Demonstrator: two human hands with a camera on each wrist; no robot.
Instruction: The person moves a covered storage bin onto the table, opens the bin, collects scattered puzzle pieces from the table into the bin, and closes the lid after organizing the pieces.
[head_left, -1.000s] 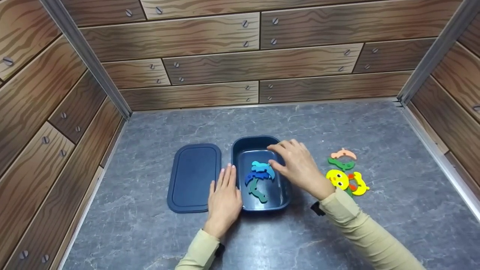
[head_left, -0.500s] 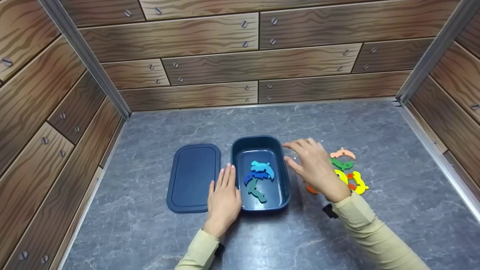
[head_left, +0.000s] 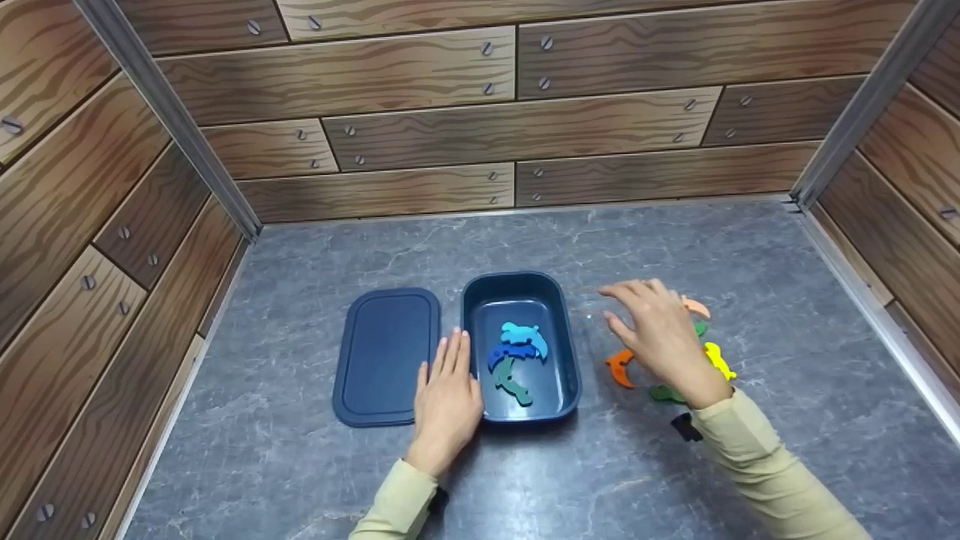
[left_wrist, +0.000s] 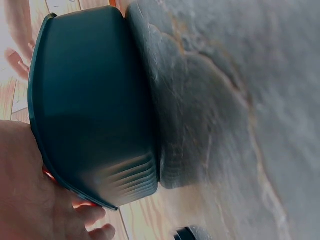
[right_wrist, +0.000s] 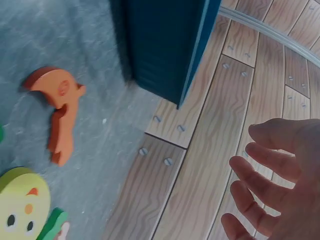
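Observation:
A dark blue plastic box [head_left: 517,286] holds a light blue puzzle piece [head_left: 523,332], a dark blue one [head_left: 510,352] and a green one [head_left: 513,385]. My left hand [head_left: 448,405] rests along its left rim, fingers straight. In the left wrist view, that hand lies over the rim of the box wall [left_wrist: 95,100]. To the right of the box, my right hand [head_left: 664,337] hovers with loosely bent fingers and holds nothing. Under and around it lie an orange piece [head_left: 619,369], a yellow piece [head_left: 718,360] and a green piece [head_left: 666,394]. A yellow smiling face [right_wrist: 25,205] shows in the right wrist view.
Left of the box, its flat dark blue lid [head_left: 386,356] lies on the grey marbled tabletop [head_left: 262,465]. A peach piece [head_left: 696,307] sits beyond the right hand. Wood-patterned walls [head_left: 420,127] enclose the table at the back and both sides.
My right hand has moved right, from over the box's right rim to above the loose pieces, uncovering the orange one. The left hand and the pieces in the box stay put.

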